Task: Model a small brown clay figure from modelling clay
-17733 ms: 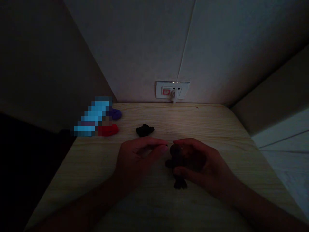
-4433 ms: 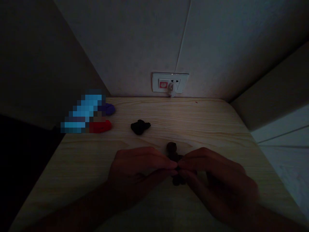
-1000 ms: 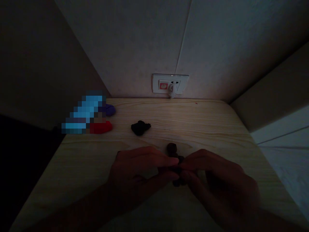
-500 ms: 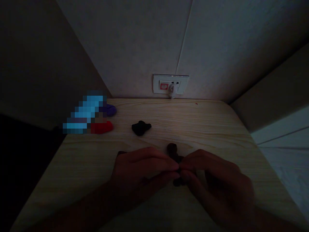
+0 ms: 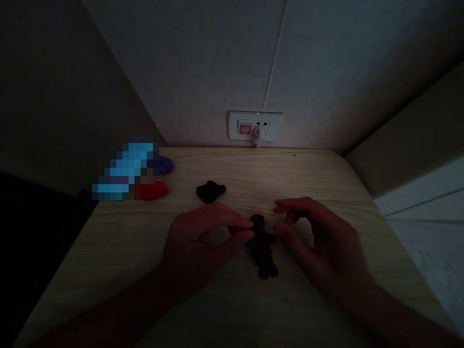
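Note:
A small dark clay-like figure (image 5: 261, 246) lies flat on the pale wooden table (image 5: 326, 183), head towards the wall. My left hand (image 5: 203, 237) rests to its left, thumb and forefinger pinched together at the figure's near arm. My right hand (image 5: 319, 237) hovers just right of the figure, fingers curled but apart, with nothing in them and not touching it. The light is very dim, so fine detail of the figure is hard to make out.
A black lump (image 5: 210, 191) lies behind my left hand. At the far left are a red piece (image 5: 152, 190), a purple piece (image 5: 165, 165) and a blurred blue object (image 5: 125, 174). A wall socket (image 5: 254, 126) with a plug is at the back. Walls close in both sides.
Both hands were pinched together over the figure's middle. Now my right hand has let go and drawn back to the right, and my left has shifted up to the figure's arm.

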### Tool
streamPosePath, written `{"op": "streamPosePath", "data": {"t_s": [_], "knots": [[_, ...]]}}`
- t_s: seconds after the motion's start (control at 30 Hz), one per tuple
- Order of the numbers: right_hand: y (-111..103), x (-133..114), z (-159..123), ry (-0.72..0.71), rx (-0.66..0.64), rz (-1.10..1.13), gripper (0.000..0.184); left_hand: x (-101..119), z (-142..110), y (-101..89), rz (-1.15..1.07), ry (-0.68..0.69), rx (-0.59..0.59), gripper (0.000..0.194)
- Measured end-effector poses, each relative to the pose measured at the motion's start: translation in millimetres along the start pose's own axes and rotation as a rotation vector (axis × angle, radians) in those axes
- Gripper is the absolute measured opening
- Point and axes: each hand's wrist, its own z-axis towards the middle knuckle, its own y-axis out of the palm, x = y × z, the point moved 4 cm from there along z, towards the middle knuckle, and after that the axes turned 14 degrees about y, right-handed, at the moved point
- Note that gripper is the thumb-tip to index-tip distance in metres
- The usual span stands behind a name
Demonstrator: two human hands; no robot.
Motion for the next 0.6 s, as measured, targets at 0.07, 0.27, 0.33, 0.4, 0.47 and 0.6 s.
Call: {"op": "streamPosePath", "data": {"t_s": [0.07,0.27,0.33,0.4,0.47,0.6], "knots": [[5.7,8.2,5.1,0.009,-0.035,-0.086,0.036,-6.0,-0.4,-0.7,0.041,-0.037,0.013,0.012],[23.0,12.0,7.4,-0.061,-0.118,-0.196,0.032,-13.3,-2.7,5.9,0.020,-0.072,-0.014,0.011],[22.8,9.6,6.6,-0.058,-0.134,-0.164,0.023,-13.9,-3.0,7.1,0.027,-0.083,-0.016,0.011],[21.6,7.3,5.7,-0.035,-0.173,-0.107,0.021,-14.5,-2.8,7.4,0.035,-0.087,-0.010,0.011],[21.3,6.2,4.1,0.009,-0.225,-0.057,0.024,-14.3,-2.3,7.2,0.034,-0.069,-0.004,0.008],[22.7,7.2,-0.1,0.068,-0.259,0.007,0.031,-12.3,-1.8,8.4,0.033,-0.037,-0.048,0.010]]}}
